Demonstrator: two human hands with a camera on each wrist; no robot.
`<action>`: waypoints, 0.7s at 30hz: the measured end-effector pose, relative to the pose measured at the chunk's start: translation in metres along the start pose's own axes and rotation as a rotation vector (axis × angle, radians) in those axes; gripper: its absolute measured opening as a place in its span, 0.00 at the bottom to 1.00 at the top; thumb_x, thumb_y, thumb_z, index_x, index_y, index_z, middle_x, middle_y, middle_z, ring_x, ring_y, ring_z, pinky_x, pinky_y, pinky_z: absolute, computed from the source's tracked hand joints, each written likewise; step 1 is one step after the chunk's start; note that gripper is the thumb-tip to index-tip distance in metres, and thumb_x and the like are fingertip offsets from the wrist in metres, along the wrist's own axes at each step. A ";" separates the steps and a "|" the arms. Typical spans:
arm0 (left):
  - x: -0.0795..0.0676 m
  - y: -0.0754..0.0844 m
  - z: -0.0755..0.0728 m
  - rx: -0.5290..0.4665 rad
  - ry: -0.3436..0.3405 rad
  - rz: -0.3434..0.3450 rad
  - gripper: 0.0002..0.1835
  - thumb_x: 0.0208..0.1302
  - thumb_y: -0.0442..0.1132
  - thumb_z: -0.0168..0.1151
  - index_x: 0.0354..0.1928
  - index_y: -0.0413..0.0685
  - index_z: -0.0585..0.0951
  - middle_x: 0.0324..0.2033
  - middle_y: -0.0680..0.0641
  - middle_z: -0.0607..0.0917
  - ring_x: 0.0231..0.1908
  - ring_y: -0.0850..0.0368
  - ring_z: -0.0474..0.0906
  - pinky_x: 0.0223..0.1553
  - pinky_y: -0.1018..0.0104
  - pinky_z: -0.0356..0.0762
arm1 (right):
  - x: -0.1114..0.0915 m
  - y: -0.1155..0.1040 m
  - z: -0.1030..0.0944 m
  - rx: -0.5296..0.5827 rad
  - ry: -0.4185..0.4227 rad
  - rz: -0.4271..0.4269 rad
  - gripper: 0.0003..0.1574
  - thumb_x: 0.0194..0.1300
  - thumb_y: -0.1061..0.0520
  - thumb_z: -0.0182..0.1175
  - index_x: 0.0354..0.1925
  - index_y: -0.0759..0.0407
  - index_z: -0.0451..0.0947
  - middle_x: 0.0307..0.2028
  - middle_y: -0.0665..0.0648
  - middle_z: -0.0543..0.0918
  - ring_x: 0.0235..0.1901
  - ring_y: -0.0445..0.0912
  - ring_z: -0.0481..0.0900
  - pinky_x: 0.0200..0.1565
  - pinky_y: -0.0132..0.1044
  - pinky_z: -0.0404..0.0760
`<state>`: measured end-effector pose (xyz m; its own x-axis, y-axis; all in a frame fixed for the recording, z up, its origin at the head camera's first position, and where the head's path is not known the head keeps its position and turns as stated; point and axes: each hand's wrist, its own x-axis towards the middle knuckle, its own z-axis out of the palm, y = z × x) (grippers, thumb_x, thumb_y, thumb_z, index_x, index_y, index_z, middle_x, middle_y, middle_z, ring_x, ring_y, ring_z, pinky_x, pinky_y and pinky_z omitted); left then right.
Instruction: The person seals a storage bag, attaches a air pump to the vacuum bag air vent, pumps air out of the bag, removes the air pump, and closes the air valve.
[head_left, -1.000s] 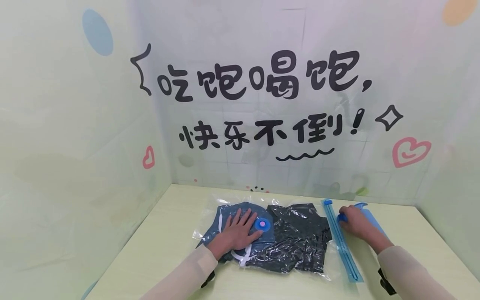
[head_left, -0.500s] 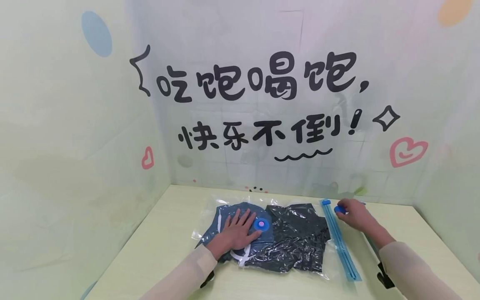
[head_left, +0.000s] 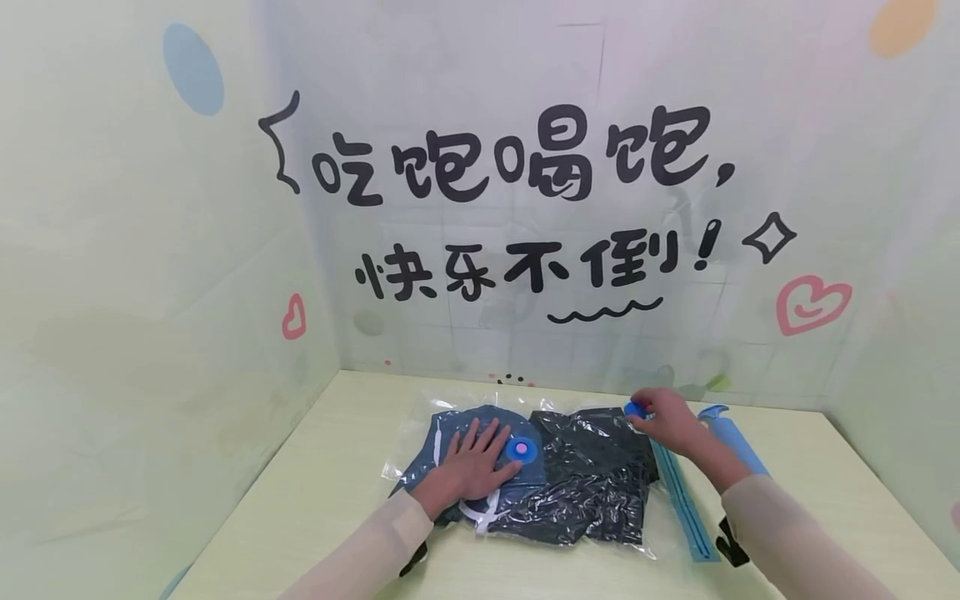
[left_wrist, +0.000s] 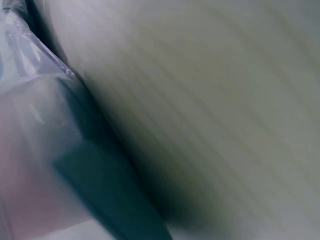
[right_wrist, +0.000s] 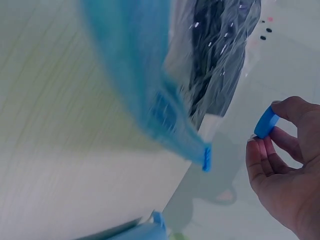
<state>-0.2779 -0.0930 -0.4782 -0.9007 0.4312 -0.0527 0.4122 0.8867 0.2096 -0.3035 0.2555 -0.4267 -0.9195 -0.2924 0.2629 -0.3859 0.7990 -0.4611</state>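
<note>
A clear vacuum storage bag [head_left: 405, 442] lies flat in the head view, holding a blue garment [head_left: 534, 477] and a black one [head_left: 600, 487]. My left hand [head_left: 476, 471] rests on its left half, fingers spread. Close to the fingertips sits a round blue valve [head_left: 521, 450] with a pink centre. Between thumb and fingers my right hand [head_left: 666, 421] pinches a small round blue cap [head_left: 635, 410] above the bag's far right corner. The right wrist view shows this cap [right_wrist: 266, 122] edge-on. Along the bag's right side runs a teal zip strip [head_left: 686, 508], its top end hidden by the hand.
A light blue hand pump [head_left: 735, 442] with a hooked handle lies right of the strip, partly behind the right forearm. The strip's blue slider [right_wrist: 207, 157] shows in the right wrist view. Printed curtains [head_left: 480, 333] enclose the pale table [head_left: 322, 500].
My right hand has lifted from beside the pump and moved left with the blue cap, over the strip to the bag's far right corner. The left hand stays in place.
</note>
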 end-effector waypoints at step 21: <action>0.004 -0.004 0.007 -0.001 -0.003 -0.005 0.41 0.77 0.67 0.41 0.81 0.51 0.55 0.79 0.44 0.51 0.77 0.38 0.38 0.71 0.37 0.40 | 0.025 -0.070 0.062 0.039 -0.076 -0.071 0.17 0.66 0.65 0.67 0.51 0.73 0.81 0.42 0.62 0.81 0.44 0.56 0.82 0.47 0.51 0.82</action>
<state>-0.2823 -0.0934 -0.4860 -0.9022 0.4276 -0.0563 0.4079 0.8884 0.2105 -0.3038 0.1602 -0.4403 -0.8921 -0.3880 0.2316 -0.4517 0.7544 -0.4762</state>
